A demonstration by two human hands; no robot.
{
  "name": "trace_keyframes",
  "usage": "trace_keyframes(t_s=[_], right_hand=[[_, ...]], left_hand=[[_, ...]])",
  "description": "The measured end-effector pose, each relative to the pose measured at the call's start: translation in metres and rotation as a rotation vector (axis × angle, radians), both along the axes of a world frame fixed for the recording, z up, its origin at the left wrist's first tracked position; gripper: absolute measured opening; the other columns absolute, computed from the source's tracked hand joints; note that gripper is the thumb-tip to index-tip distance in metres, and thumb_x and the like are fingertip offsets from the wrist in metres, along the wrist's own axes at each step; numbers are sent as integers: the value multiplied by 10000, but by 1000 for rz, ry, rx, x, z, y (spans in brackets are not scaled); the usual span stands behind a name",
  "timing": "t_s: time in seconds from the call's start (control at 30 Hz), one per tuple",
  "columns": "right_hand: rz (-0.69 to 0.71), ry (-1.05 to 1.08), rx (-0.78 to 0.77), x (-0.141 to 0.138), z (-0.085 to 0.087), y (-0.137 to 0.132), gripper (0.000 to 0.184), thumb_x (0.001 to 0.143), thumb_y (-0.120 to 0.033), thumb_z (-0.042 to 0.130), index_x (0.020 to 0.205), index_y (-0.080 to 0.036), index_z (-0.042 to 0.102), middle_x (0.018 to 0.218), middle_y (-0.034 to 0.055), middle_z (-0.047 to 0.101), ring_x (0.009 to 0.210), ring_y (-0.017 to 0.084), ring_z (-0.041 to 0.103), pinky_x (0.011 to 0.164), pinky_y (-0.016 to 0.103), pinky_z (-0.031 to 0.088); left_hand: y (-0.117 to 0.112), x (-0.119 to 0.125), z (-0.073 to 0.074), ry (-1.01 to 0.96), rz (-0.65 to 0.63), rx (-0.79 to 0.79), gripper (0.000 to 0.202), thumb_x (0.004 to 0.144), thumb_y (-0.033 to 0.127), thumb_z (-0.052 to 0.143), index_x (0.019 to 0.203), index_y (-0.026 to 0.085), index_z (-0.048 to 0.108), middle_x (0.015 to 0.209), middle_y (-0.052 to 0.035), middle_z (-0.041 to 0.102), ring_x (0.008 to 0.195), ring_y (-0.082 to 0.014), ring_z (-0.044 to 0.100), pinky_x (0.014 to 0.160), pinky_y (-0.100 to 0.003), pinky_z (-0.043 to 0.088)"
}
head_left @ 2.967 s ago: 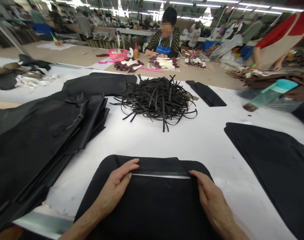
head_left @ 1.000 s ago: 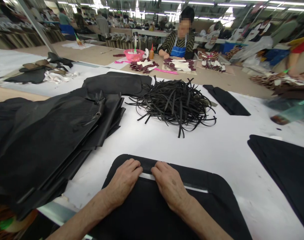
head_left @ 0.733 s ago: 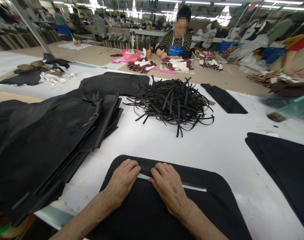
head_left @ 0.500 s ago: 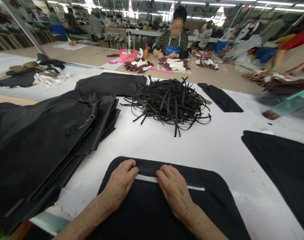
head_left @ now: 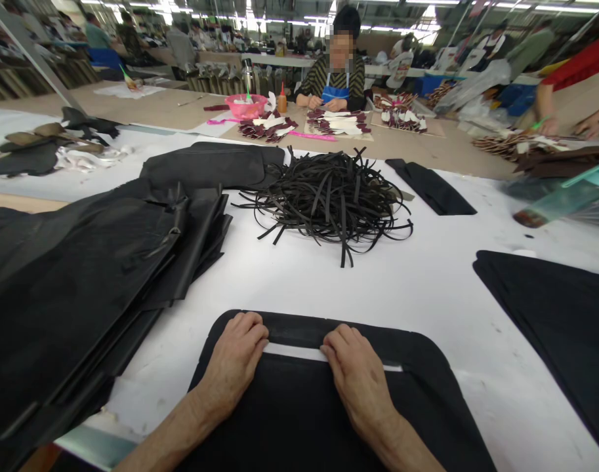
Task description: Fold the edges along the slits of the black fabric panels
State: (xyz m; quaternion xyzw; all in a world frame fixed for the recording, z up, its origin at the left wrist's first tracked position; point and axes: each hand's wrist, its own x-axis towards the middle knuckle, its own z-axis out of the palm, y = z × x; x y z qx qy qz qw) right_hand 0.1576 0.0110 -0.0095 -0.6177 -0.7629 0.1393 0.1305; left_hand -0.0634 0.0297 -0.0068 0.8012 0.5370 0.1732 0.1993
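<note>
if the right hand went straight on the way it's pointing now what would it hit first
Beyond the black panel under it, the right hand would probably meet the strips first, likely toward their near left side, though depth is unclear.

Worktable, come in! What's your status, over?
Left grip and right grip: both on black panel, apart, along white slit. Panel lying on white tabletop. Black strip pile beyond, not touching panel.
</note>
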Motion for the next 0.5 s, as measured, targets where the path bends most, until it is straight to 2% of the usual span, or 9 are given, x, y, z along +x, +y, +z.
trace_keyframes(t_s=[0.27,0.5], right_hand=[[-21,-117,25,-6,0,0,183,880,-127,463,744,-198,564,770,38,541,751,217,454,699,351,310],[-48,-140,-3,-8,5,2,167,856,-115,489,737,-203,566,777,38,552,752,212,471,687,340,314]], left_hand=[[-1,3,8,-27,37,-65,173,872,122,391,765,197,503,921,-42,524,857,-202,479,791,-395,418],[0,7,5,6,54,-44,178,885,144,366,780,201,497,916,-44,518,851,-210,483,787,-405,419]])
